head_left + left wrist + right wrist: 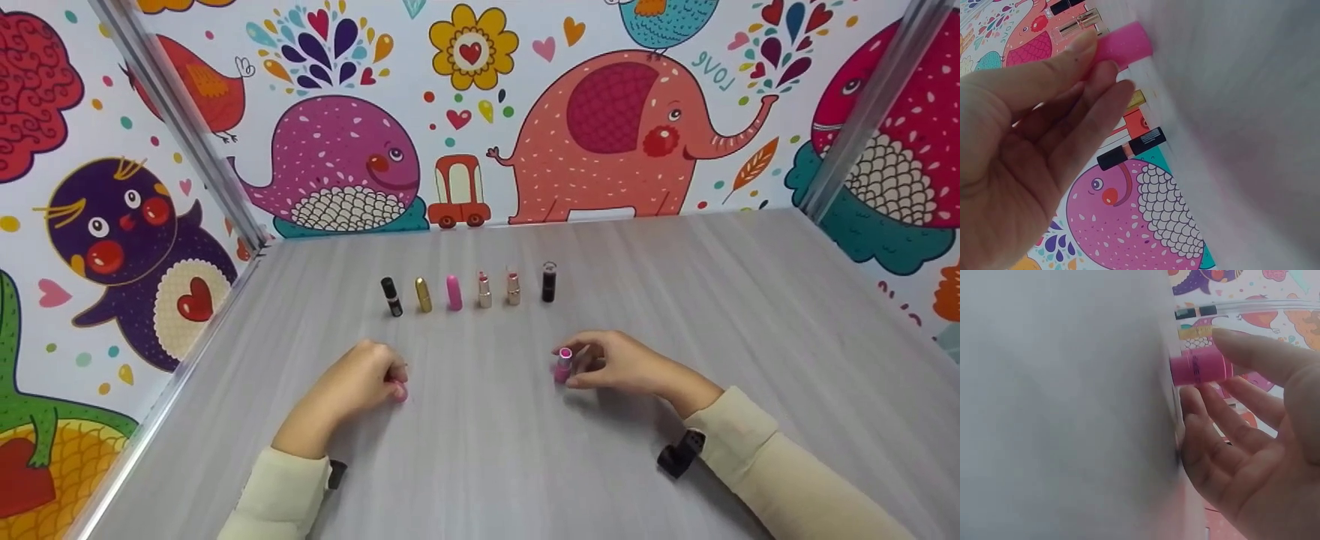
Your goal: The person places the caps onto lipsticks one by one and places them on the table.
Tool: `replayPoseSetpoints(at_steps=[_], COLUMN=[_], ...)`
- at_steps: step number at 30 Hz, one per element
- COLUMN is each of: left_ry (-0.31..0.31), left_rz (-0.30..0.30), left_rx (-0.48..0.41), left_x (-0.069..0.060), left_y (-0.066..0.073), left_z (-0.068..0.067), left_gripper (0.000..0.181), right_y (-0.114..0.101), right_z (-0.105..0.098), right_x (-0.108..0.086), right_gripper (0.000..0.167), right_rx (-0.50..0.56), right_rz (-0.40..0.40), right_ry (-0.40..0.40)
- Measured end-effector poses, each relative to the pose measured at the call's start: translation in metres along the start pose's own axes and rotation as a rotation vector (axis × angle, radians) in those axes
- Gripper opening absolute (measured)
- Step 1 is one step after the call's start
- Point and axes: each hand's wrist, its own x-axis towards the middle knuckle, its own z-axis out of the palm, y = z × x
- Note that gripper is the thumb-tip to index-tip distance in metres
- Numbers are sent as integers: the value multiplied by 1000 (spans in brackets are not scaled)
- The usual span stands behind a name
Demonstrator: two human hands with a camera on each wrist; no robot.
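My left hand (364,379) pinches a pink lipstick cap (1126,45) between thumb and fingers, at the table surface. Its fingers hide part of the cap in the head view. To the right, my right hand (619,364) holds a pink lipstick tube (562,367) with thumb and fingers curled about it. The tube stands upright on the table with a bright pink top. Dark lettering shows on its side in the right wrist view. Open space separates the two hands.
A row of upright lipsticks stands farther back: a black one (391,297), a gold one (424,295), a pink one (454,292), two uncapped gold ones (484,291) and a dark one (549,283). Patterned panels (465,112) enclose the grey table (480,450).
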Motion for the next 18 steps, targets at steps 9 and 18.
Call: replayPoseSetpoints(at_steps=[9,18], left_ry=[-3,5], left_rz=[4,13], left_rx=[-3,5], left_x=[1,0], left_y=[0,0], left_z=[1,0], left_gripper=[21,22], right_y=[6,9], right_z=[6,11], right_x=[4,7], right_gripper=[31,22], right_rx=[-10,-9], right_rz=[-24,-59], right_ry=[15,14])
